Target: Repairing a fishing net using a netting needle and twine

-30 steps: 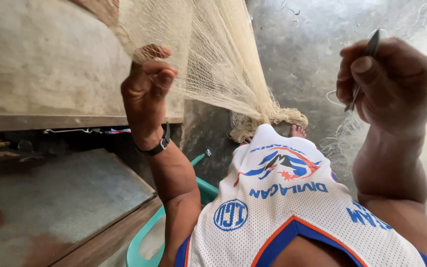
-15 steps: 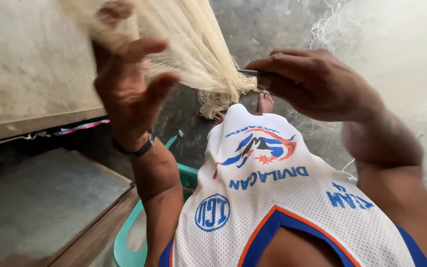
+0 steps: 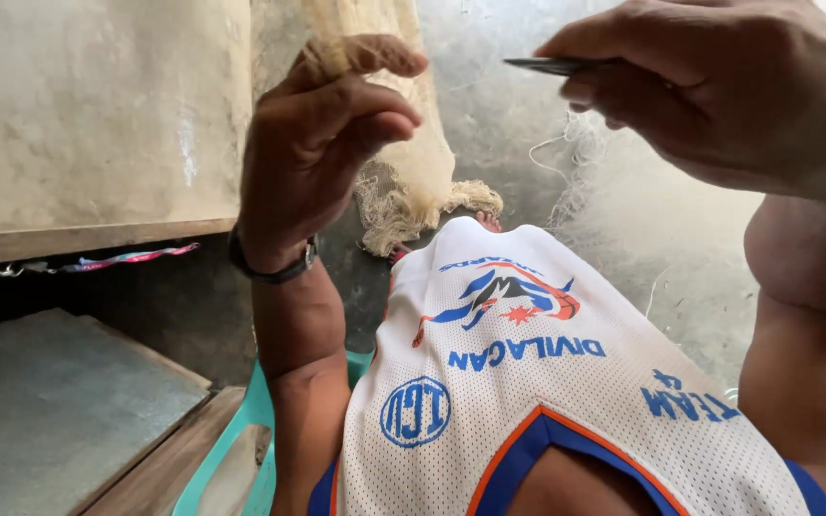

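Observation:
My left hand [image 3: 322,143] is raised, its fingers pinched on a bunch of fine beige fishing net [image 3: 413,162] that hangs down to the floor in a gathered heap. My right hand [image 3: 719,96] is up at the top right, gripping a thin dark netting needle [image 3: 552,66] whose tip points left toward the net. A pale thread [image 3: 566,153] trails loosely below it. A dark wristwatch [image 3: 274,268] sits on my left wrist. My white mesh jersey with blue and orange trim [image 3: 547,382] fills the lower middle.
A pale concrete wall slab [image 3: 97,115] stands at the left above a grey step [image 3: 50,401]. A teal plastic chair [image 3: 241,449] shows under my left arm. More sheer net [image 3: 681,248] spreads over the grey concrete floor at the right.
Both hands have drawn closer to the camera. My right hand lifted from beside the net to the top right with the needle. My left hand closed its fingers on the net bunch.

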